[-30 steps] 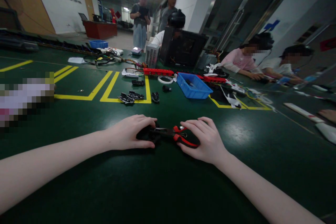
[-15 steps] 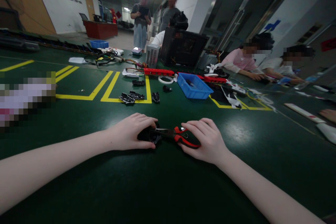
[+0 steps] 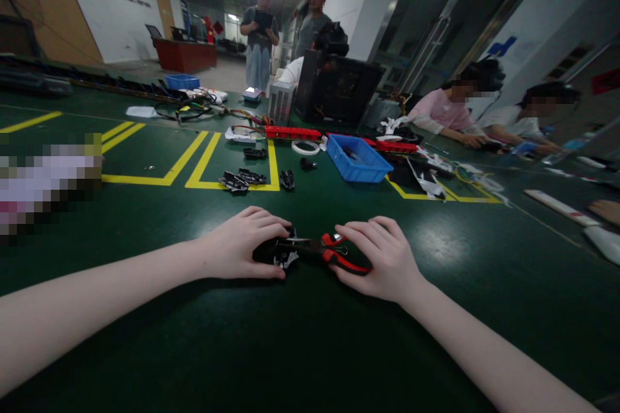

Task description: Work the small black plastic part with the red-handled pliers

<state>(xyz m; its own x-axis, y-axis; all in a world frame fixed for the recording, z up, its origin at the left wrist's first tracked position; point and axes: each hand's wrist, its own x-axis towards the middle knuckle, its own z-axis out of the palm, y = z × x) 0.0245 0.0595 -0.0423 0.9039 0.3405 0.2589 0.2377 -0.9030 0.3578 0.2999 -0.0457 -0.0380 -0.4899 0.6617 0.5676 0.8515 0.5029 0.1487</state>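
Observation:
My right hand point(image 3: 380, 258) is wrapped round the red-and-black handles of long-nose pliers point(image 3: 314, 246). The jaws point left and lie over a small black plastic part point(image 3: 287, 259) with shiny edges. Thumb and fingers of my left hand point(image 3: 252, 245) hold that part from its left side, low over the green table point(image 3: 300, 342). Its far end is hidden by my left hand. Whether the jaws grip it is too small to make out. Similar black parts point(image 3: 242, 179) lie farther up, in and beside a yellow-taped box.
A blue bin point(image 3: 359, 160) stands beyond my hands. Near it lie a small black cylinder point(image 3: 307, 163), a white ring point(image 3: 305, 147) and red strips point(image 3: 293, 132). A black computer case point(image 3: 336, 87) stands behind. Other people sit at the right and stand at the back.
The black part has tilted slightly under the plier jaws, showing more of its near edge. Both hands stay almost in place.

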